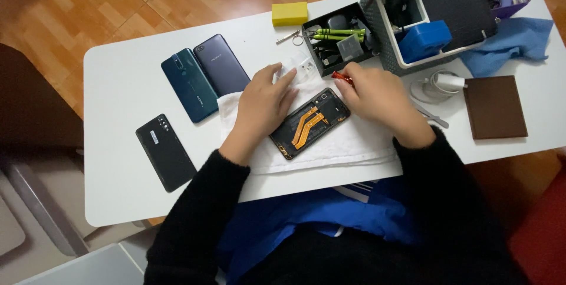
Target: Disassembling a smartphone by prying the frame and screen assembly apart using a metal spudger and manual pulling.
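An opened phone (311, 123) with orange flex cables showing lies on a white cloth (348, 143) in the middle of the white table (124, 84). My left hand (262, 101) rests flat on the phone's left end, fingers spread. My right hand (377, 96) is closed around a red-handled tool (341, 76) whose tip is at the phone's top corner.
Two phones lie face down at the left, a teal one (188, 84) and a dark blue one (221, 66). A black back cover (165, 152) lies nearer. A yellow block (289, 13), a black parts tray (339, 38), a tool caddy (436, 14), a blue cloth (513, 37) and a brown wallet (494, 107) sit at the right.
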